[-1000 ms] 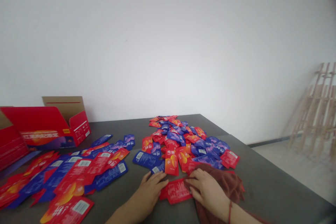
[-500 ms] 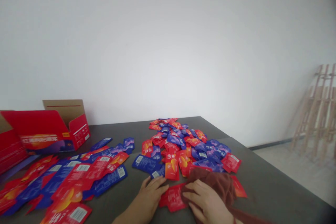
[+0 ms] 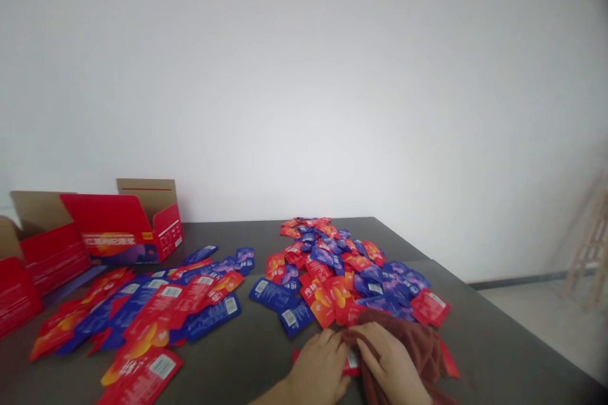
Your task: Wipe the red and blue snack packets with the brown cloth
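My left hand (image 3: 320,364) is closed over a red sachet (image 3: 352,362), its fingers curled down. A barcode end of the sachet shows between my hands, and another red edge sticks out left of my knuckles. My right hand (image 3: 392,361) grips a bunched brown cloth (image 3: 422,345) beside it. A fold of the cloth reaches up to my left fingertips; whether they touch it I cannot tell. Just beyond my hands lies a heap of red sachets (image 3: 317,300) and blue sachets (image 3: 295,317). One red sachet (image 3: 449,361) is partly covered by the cloth.
A spread of overlapping red and blue sachets (image 3: 156,310) covers the left of the dark table (image 3: 494,335). Open red cartons (image 3: 109,228) stand behind it. The table's right edge slants toward the floor side, where a wooden rack (image 3: 593,247) stands by the wall (image 3: 304,76).
My left hand has moved right, close to my right hand, and its fingers have curled over the red sachet. A barcode now shows there. The view has turned slightly left.
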A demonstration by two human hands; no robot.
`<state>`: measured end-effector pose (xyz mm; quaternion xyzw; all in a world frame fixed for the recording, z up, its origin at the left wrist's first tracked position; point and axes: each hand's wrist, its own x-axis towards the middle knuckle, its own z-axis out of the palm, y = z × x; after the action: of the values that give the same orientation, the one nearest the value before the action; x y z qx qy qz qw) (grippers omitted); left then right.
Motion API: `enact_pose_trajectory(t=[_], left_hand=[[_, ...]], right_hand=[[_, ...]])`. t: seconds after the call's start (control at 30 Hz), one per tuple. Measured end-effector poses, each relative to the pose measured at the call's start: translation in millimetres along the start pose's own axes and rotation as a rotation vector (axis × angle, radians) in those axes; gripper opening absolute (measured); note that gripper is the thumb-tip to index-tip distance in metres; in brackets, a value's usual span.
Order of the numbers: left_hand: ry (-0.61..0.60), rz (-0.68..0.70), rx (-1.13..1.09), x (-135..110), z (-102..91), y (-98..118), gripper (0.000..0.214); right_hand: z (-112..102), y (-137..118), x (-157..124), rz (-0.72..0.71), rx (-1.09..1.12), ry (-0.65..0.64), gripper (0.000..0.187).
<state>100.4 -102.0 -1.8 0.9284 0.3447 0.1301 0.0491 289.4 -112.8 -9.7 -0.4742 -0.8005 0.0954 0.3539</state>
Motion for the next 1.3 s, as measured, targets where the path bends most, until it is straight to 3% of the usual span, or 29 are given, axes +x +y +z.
enact_pose_trajectory(t=[0.1,0.23,0.4,0.5,0.6,0.7,0.77,0.87,0.97,1.17,1.3], left_hand=[[-0.022,0.047,0.06,-15,0.9,-7,0.035],[-0.041,0.07,0.091,-61,-24.8,-43,0.047],[0.01,-0.39,0.283,-113,-80.3,-123,0.068],[0.01,-0.587,0.399,-131,-106.0,-166,0.058],[-0.025,-0.714,0.511,-135,-117.0,-188,0.052],[0.029,-0.728,0.548,-116,-111.0,-174,0.057],[0.078,-0.586,0.509,-91,-97.1,-146,0.062],[0.009,-0.316,0.309,-53,-67.9,-95,0.055],[-0.026,-0.241,0.197,-34,-44.3,-60,0.054],[-0.069,-0.238,0.148,-59,-13.9,-39,0.06],[-0.126,-0.191,0.14,-68,9.4,-20,0.039]], right_hand=[[-1,2,-1,0.001,-0.009,0.002,0.031],[-2,-1,0,0.006,-0.012,-0.04,0.03],[-4,-10,5,0.028,-0.055,-0.102,0.028],[-5,-14,6,0.021,-0.064,-0.12,0.027],[-6,-17,6,0.017,-0.062,-0.109,0.025],[-6,-17,6,0.012,-0.064,-0.088,0.024],[-6,-17,6,0.014,-0.062,-0.084,0.024],[-5,-15,5,0.014,-0.048,-0.083,0.024],[-6,-14,4,0.014,-0.029,-0.074,0.025],[-5,-12,4,0.006,-0.027,-0.081,0.026],[-2,-10,4,-0.006,-0.035,-0.078,0.027]])
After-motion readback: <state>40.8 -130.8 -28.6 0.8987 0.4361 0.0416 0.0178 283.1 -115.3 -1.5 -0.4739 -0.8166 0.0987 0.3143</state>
